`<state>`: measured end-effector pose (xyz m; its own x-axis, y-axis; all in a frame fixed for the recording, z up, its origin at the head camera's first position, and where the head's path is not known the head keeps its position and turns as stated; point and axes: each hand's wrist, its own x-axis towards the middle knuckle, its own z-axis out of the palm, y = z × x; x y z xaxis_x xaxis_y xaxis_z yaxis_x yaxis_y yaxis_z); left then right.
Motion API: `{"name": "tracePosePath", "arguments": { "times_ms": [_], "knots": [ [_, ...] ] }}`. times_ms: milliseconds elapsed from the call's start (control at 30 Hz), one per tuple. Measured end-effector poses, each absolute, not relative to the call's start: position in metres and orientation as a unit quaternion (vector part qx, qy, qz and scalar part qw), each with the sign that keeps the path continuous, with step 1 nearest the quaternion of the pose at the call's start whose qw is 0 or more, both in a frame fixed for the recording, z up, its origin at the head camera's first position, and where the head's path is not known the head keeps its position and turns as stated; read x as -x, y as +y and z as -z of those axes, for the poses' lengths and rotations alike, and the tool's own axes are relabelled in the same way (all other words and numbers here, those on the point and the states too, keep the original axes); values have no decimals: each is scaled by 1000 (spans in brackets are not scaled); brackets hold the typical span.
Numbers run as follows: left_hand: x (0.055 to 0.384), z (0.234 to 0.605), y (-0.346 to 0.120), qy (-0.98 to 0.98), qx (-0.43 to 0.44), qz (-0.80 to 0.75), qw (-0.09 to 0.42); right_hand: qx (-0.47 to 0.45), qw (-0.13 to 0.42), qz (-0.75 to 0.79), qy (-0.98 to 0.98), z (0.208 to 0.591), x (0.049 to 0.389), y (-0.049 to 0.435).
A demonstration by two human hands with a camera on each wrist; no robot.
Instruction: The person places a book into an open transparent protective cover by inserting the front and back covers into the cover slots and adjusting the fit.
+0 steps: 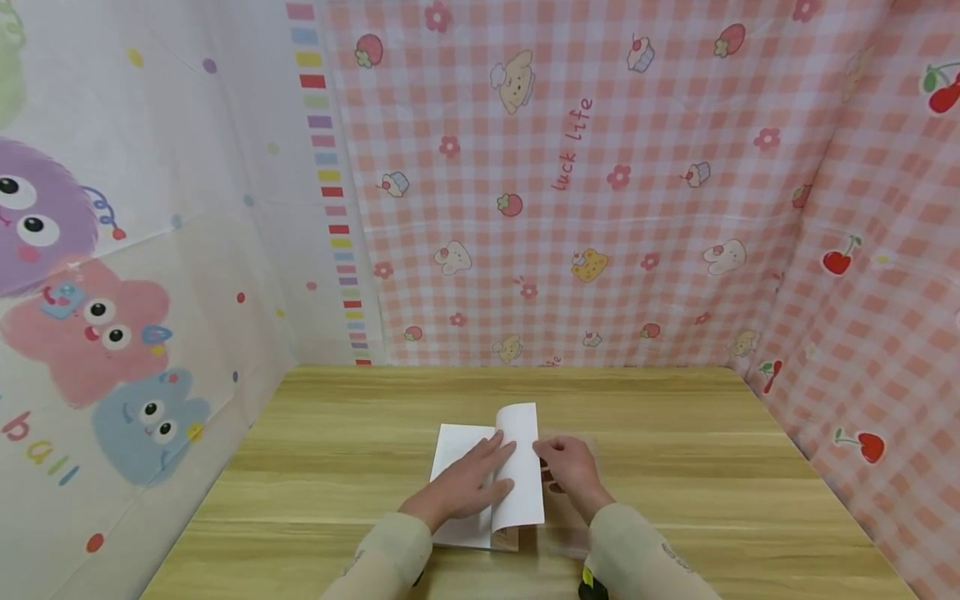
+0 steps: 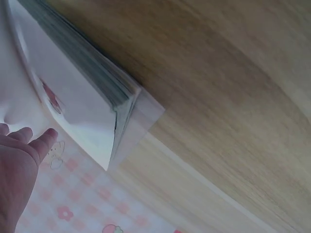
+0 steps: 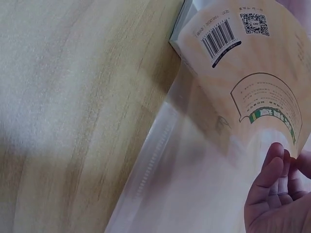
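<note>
A person's two hands work at a white-paged book (image 1: 455,458) lying flat on a wood-grain tabletop (image 1: 330,467), with the book sitting between them and partly beneath the left. The left hand (image 1: 467,485) reaches across the book from its near left side, fingers extended and spread, fingertips and thumb against the base of a raised cover (image 1: 527,487) whose white inner side faces up. At the book's right, the right hand (image 1: 576,468) pinches the free edge of that cover between thumb and fingers, holding it up in a curve. The hands are apart, the upright part of the cover between them.

The right wrist view shows the cover's outer face, tan and printed with a barcode (image 3: 220,40), a QR code (image 3: 254,24) and a green-lettered panel (image 3: 269,109). A clear plastic sheet (image 3: 194,199) extends from under the book toward its right, below the right hand. The book's page edges (image 2: 80,58) show as a thick block in the left wrist view.

On the near side of the book, by the right sleeve (image 1: 637,546), is a black-and-yellow object (image 1: 591,585), partly out of frame. Beyond the book hangs a pink checked cloth (image 1: 637,225).
</note>
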<state>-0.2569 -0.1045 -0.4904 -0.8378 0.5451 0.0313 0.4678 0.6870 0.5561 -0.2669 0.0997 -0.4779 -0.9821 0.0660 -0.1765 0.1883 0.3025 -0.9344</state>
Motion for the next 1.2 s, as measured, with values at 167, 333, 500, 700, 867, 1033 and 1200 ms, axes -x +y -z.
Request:
{"name": "tracePosePath", "arguments": {
  "times_ms": [167, 333, 500, 700, 867, 1033, 1200],
  "knots": [
    [254, 493, -102, 924, -283, -245, 75, -86, 38, 582, 808, 483, 266, 100],
    [251, 493, -100, 929, -299, -205, 67, -90, 32, 565, 820, 486, 265, 99],
    [251, 496, -100, 931, -309, -186, 51, -77, 39, 551, 830, 486, 261, 99],
    [258, 501, -101, 936, -307, -171, 33, -63, 37, 544, 836, 487, 265, 99],
    [259, 502, -98, 936, -313, -161, 9, -66, 29, 540, 838, 483, 266, 97],
    [259, 506, -96, 935, -325, -145, -6, -71, 33, 541, 837, 484, 265, 97],
    [260, 510, -93, 934, -332, -134, -3, -67, 41, 528, 845, 487, 262, 104]
  ]
}}
